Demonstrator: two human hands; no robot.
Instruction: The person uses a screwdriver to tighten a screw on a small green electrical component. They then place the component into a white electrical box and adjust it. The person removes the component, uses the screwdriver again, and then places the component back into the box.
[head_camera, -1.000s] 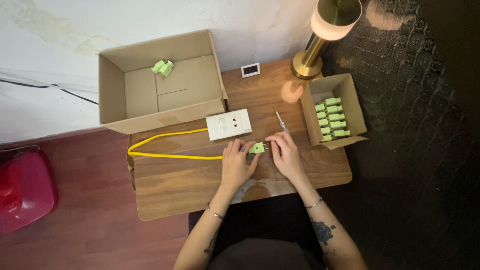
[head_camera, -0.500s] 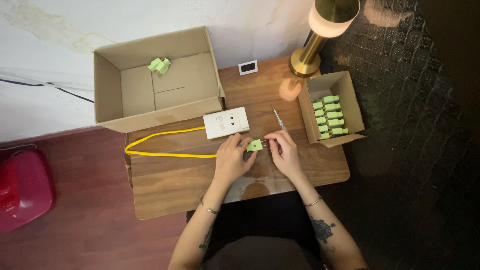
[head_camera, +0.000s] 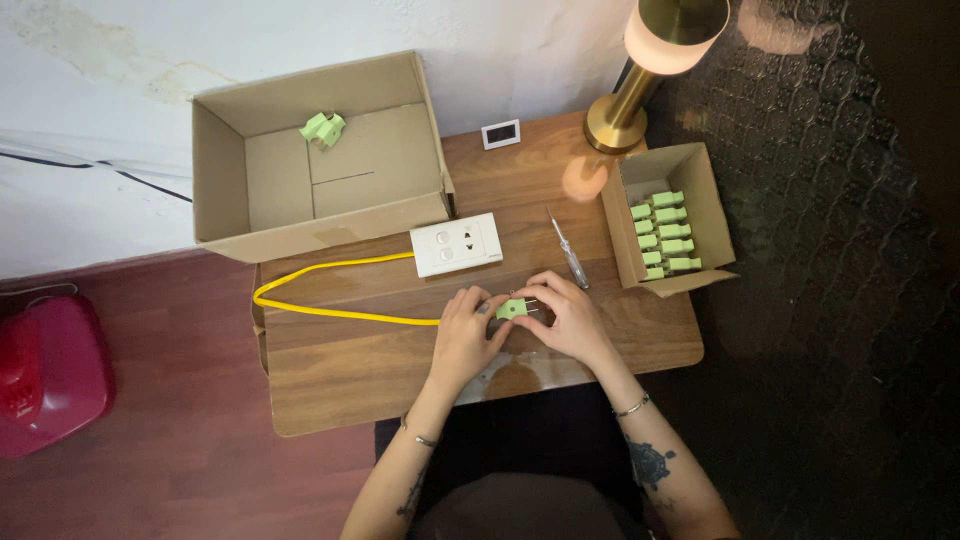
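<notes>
Both my hands meet at the front middle of the wooden table (head_camera: 330, 380). Between their fingertips is a small light-green plug (head_camera: 513, 309). My left hand (head_camera: 467, 333) grips its left side, where the yellow cable (head_camera: 320, 308) arrives. My right hand (head_camera: 565, 318) grips its right side. The cable loops left and runs back to a white socket block (head_camera: 457, 244) just beyond my hands. A screwdriver (head_camera: 567, 250) lies to the right of the socket block, close to my right hand.
A large open cardboard box (head_camera: 320, 165) with two green plugs (head_camera: 322, 128) stands at the back left. A small open box (head_camera: 672, 220) holds several green plugs at the right. A brass lamp (head_camera: 640, 90), a small white display (head_camera: 501, 134), and a red object (head_camera: 45, 375) on the floor.
Both hands have stayed on the green plug with only slight finger movement. The view has shifted a little.
</notes>
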